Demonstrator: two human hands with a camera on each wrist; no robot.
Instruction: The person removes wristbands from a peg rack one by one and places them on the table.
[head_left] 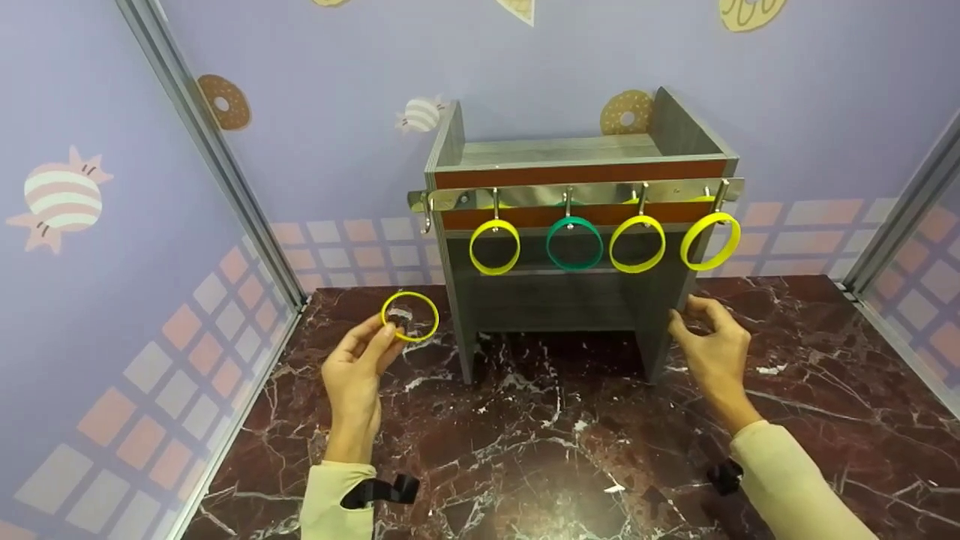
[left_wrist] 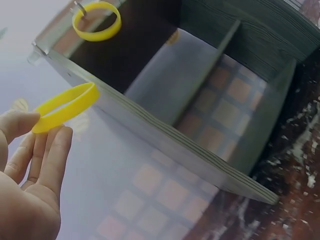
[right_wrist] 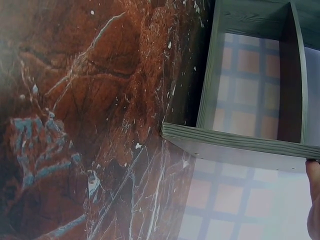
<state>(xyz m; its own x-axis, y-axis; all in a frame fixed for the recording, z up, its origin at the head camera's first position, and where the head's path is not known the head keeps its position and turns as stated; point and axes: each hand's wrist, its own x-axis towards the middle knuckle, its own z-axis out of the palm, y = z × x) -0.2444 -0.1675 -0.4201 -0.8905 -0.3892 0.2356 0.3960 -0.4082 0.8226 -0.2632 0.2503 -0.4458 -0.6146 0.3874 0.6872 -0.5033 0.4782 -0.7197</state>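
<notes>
Between thumb and fingers, my left hand (head_left: pixel 358 367) pinches a thin yellow ring (head_left: pixel 410 316), held up to the left of a small grey wooden shelf unit (head_left: pixel 465 315). The left wrist view shows this ring (left_wrist: pixel 67 106) close to the shelf's side panel. My right hand (head_left: pixel 712 341) touches the right side panel with its fingertips; a fingertip (right_wrist: pixel 313 167) shows at the panel's edge in the right wrist view. A metal hook rail (head_left: pixel 532 196) runs across the shelf's front. From it hang a green ring (head_left: pixel 574 244) and three yellow rings (head_left: pixel 495 247).
The rail's leftmost hook (head_left: pixel 427 216) carries no ring. The shelf stands on a dark red marbled table (head_left: pixel 540 450). Behind it is a purple patterned wall (head_left: pixel 337 120), and another wall panel (head_left: pixel 97 300) rises along the left side.
</notes>
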